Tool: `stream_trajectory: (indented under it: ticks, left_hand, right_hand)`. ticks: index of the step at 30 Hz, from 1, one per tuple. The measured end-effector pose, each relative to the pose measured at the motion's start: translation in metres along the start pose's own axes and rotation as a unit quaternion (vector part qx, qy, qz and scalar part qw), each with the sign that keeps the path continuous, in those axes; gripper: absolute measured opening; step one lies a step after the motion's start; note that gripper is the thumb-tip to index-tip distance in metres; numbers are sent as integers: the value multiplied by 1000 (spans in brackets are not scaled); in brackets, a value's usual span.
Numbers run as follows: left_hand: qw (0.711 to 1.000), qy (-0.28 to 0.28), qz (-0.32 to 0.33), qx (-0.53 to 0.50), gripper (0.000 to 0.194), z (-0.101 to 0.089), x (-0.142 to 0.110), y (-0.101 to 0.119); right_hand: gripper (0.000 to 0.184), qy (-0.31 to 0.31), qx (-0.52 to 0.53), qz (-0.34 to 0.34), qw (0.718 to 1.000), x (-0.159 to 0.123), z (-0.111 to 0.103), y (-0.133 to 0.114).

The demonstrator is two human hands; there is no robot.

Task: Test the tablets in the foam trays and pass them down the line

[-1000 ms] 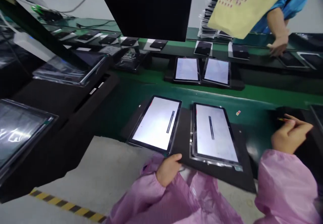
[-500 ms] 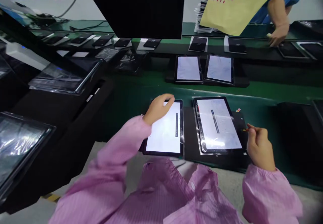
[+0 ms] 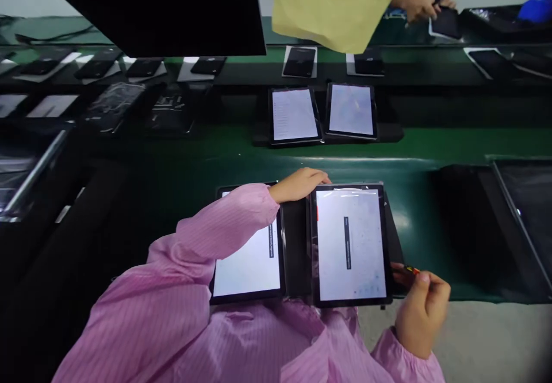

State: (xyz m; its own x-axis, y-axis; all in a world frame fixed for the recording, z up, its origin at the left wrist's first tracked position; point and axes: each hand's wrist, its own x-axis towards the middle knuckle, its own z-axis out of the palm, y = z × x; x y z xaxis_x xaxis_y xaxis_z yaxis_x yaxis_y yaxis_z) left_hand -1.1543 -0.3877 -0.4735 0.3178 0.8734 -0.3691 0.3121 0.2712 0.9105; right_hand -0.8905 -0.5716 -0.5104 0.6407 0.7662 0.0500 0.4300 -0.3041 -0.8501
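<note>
A tablet (image 3: 351, 251) with a lit white screen and a dark pop-up box lies in front of me, its near edge over my shirt. My left hand (image 3: 301, 184) reaches across and grips its upper left corner, fingertips partly behind the edge. By its lower right edge, my right hand (image 3: 422, 308) is closed around a small yellow-and-red object (image 3: 411, 269), too small to name. Some right fingers reach to the tablet's edge. A second lit tablet (image 3: 248, 271) lies to the left, partly covered by my left sleeve. A dark pad (image 3: 296, 251) shows between the two.
Two lit tablets (image 3: 295, 115) stand farther back on a dark support. Boxed dark devices (image 3: 301, 62) line the far belt. A black monitor (image 3: 172, 9) and a yellow sheet (image 3: 336, 3) hang above. Across the belt, a co-worker's hands (image 3: 420, 6) hold a dark device.
My left hand has moved right from the left tablet to the right tablet's corner. The right tablet has turned straighter and come nearer. My right hand has come to its lower edge.
</note>
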Motion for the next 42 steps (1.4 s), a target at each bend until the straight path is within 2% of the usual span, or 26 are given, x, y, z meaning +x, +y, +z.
stream_trajectory:
  ticks: [6, 11, 13, 16, 17, 19, 21, 23, 25, 27, 29, 30, 32, 34, 36, 38, 40, 42]
  left_hand:
    - [995, 15, -10, 102, 29, 15, -5, -8]
    - [970, 14, 16, 244, 44, 17, 1, -7]
    - [949, 33, 68, 306, 45, 21, 1, -7]
    - [904, 94, 210, 360, 36, 26, 3, -10]
    - [895, 96, 250, 357, 34, 26, 6, -10]
    - [899, 62, 280, 331, 32, 24, 13, -11]
    - [918, 17, 254, 306, 32, 21, 20, -11]
    - [929, -5, 204, 309, 33, 19, 23, -13]
    - [934, -36, 170, 313, 34, 20, 23, -17]
    - [937, -68, 158, 305, 37, 23, 24, -22]
    - [942, -95, 147, 285, 41, 27, 29, -26]
    - [946, -110, 135, 272, 42, 28, 34, -28]
    - [953, -146, 108, 243, 42, 25, 45, -28]
    - [955, -168, 94, 224, 43, 12, 52, -26]
    - [957, -139, 92, 238, 47, -17, 48, -25]
    - [951, -62, 54, 297, 50, -57, 28, -32]
    - [940, 44, -56, 334, 49, -99, -10, -48]
    - [935, 158, -184, 258, 47, -129, -60, -75]
  right_hand:
    - [35, -9, 80, 14, 997, 2, 9, 5]
    - [29, -61, 113, 71, 989, 14, 2, 2]
    - [26, -61, 136, 87, 985, 20, -3, 1]
    - [21, -42, 162, 69, 984, 28, -6, 0]
    - [20, -37, 167, 56, 984, 31, -6, 0]
    - [17, -32, 173, 31, 984, 38, -3, -2]
    - [16, -29, 173, 15, 984, 45, 3, -4]
    - [16, -22, 170, 2, 985, 48, 9, -6]
    - [16, 20, 152, -26, 988, 43, 12, -4]
    - [15, 109, 110, -60, 986, 28, 8, 4]
    - [14, 198, 60, -63, 976, 4, -3, 16]
    - [14, 218, 43, -46, 974, -11, -10, 22]
    - [13, 198, 32, 9, 980, -41, -23, 34]
    - [12, 138, 41, 52, 988, -66, -33, 41]
    - [13, 88, 79, 79, 990, -84, -36, 41]
    - [14, 53, 133, 109, 984, -95, -33, 38]
    - [17, 26, 169, 126, 977, -100, -26, 35]
    - [20, 5, 166, 113, 980, -102, -20, 35]
